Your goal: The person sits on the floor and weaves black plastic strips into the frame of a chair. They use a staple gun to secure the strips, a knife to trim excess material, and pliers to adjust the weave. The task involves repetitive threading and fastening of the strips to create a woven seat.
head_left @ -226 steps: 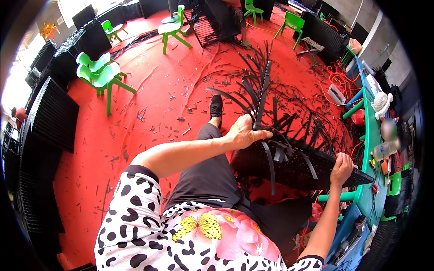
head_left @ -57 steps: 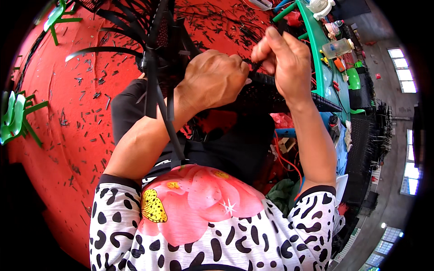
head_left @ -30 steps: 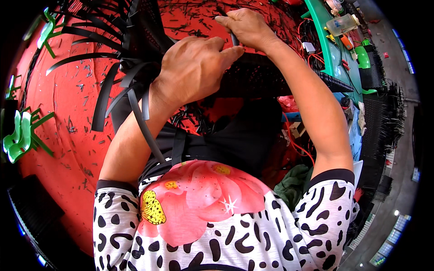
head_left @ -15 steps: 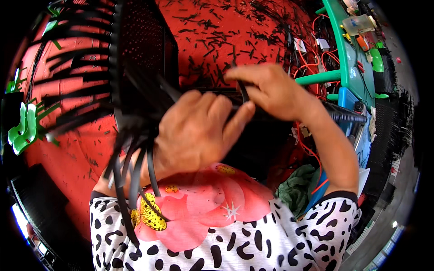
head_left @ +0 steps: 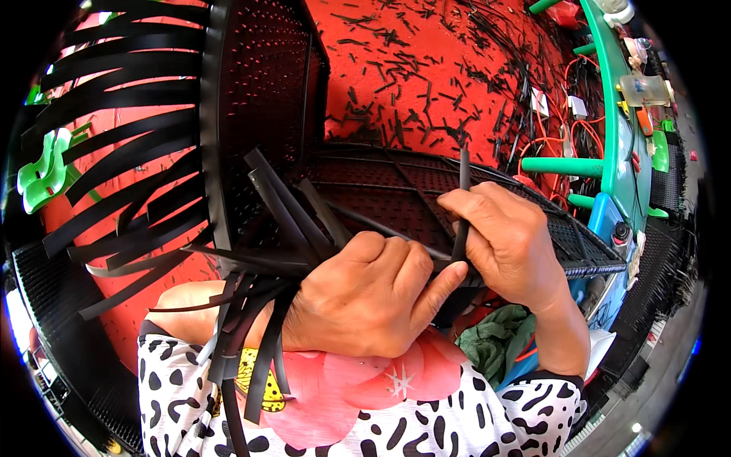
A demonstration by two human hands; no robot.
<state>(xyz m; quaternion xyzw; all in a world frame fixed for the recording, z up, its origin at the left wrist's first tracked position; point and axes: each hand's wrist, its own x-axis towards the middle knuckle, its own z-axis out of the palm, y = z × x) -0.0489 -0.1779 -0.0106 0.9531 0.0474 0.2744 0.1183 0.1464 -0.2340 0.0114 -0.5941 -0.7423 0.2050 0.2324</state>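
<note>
My right hand (head_left: 506,236) pinches a flat black plastic strip (head_left: 464,169), which stands up past the fingers. To its left, my left hand (head_left: 365,297) is closed, its fingers curled down at the near side of a black woven panel (head_left: 365,174). What those fingers grip is hidden. The left thumb reaches right, to the lower part of the pinched strip. Several loose strips (head_left: 285,209) rise beside the left knuckles, and more strips (head_left: 244,335) hang over my left wrist and forearm.
A taller woven black panel (head_left: 255,91) stands on the left, long strips (head_left: 126,84) fringing its edge. Black offcuts litter the red floor (head_left: 346,46). At right are a green table (head_left: 605,91), red cables and a green cloth (head_left: 495,339); green plastic pieces (head_left: 47,171) lie far left.
Both hands sit lower and farther right in the picture, and the whole scene has shifted. The strip in my right hand now points up above the fingers.
</note>
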